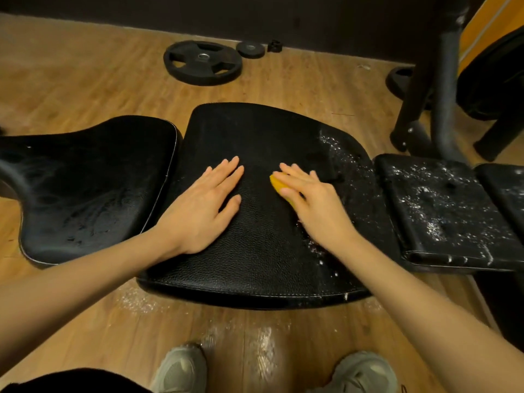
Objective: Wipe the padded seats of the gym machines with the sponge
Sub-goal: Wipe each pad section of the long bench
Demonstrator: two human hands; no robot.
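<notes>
On the middle seat pad (pixel 255 236), right hand (pixel 314 199) lies flat over the yellow sponge (pixel 279 185), fingers straight, pressing it down. Left hand (pixel 204 205) rests spread beside it, probably bracing. White powder (pixel 340 154) sits right of it, unwiped.

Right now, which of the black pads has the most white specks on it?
The small rectangular pad at the right, specked nearly all over. The middle pad under both hands is specked only along its right edge; the left pad shows almost none.

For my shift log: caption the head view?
Right hand presses yellow sponge on black padded seat; left hand flat.
</notes>
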